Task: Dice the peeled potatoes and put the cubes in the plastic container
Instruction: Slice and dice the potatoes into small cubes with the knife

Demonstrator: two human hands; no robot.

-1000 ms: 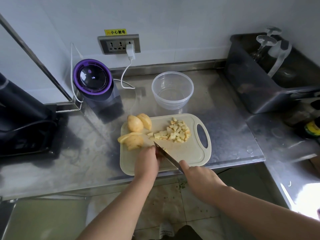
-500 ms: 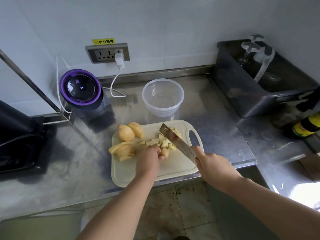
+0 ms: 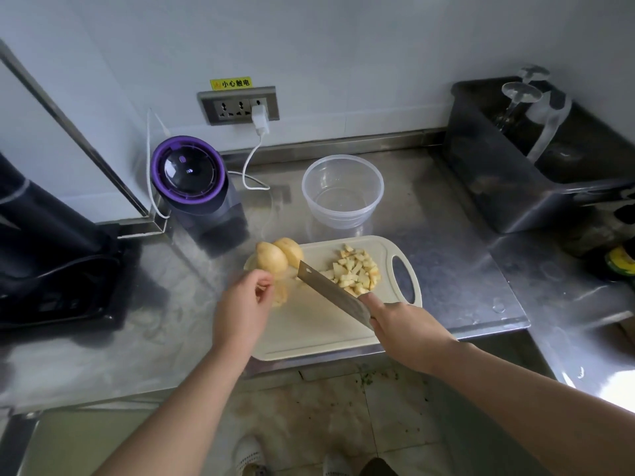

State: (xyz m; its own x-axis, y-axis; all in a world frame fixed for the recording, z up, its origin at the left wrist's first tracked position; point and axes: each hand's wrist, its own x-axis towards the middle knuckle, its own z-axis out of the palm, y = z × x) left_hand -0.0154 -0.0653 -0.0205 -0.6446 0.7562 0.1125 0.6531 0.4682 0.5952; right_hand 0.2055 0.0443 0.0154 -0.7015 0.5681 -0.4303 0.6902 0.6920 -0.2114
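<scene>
A pale cutting board (image 3: 309, 324) lies at the steel counter's front edge. A pile of potato cubes (image 3: 355, 271) sits on its right part, beside the handle hole. Two peeled potato pieces (image 3: 275, 257) rest at the board's far left corner. My left hand (image 3: 245, 304) hovers at the board's left side, fingers loosely curled over another potato piece (image 3: 280, 297), mostly hidden; I cannot tell if it grips it. My right hand (image 3: 402, 331) grips a cleaver (image 3: 330, 293), its blade raised and angled toward the far left. A clear plastic container (image 3: 342, 192) stands behind the board with nothing in it.
A purple-lidded appliance (image 3: 192, 187) stands at the back left, its white cable (image 3: 252, 159) running to a wall socket (image 3: 240, 106). A dark tub (image 3: 529, 166) with a glass sits at the right. A black appliance (image 3: 51, 255) occupies the left. Bottles (image 3: 622, 259) stand far right.
The cleaver swept cut pieces right into the cube pile and now sits raised over the board's middle. My left hand moved left from the board's middle to the uncut potato pieces.
</scene>
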